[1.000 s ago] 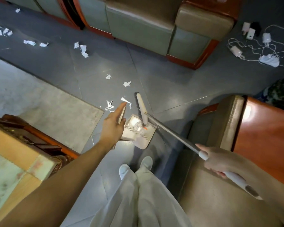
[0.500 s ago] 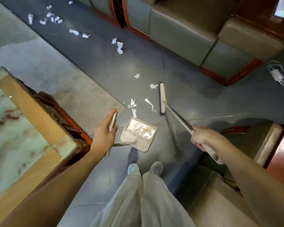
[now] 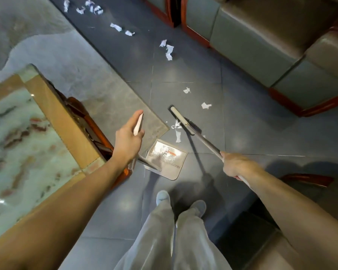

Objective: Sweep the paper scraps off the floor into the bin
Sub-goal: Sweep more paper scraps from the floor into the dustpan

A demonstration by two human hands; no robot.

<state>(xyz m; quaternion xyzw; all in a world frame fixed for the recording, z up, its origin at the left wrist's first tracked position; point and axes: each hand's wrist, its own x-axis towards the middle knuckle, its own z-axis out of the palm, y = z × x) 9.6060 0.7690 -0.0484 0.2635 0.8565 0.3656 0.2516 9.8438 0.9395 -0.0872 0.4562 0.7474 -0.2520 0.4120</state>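
Though small, white crumpled paper scraps (image 3: pixel 169 52)

Loose pale grey fabric trousers (image 3: pixel 164 242) fill the lower middle of the frame, above two pale grey soft shoes (image 3: pixel 163 196). Both forearms (image 3: pixel 70 199) are bare to the frame edges, as are the left grip (image 3: pixel 128 141) and right grip (image 3: pixel 236 166).

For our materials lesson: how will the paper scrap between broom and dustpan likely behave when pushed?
The paper scrap looks thin and crumpled, so it is probably light and floppy; it may flutter or slip under the broom head. On the glossy floor tiles it should slide easily toward the dustpan.
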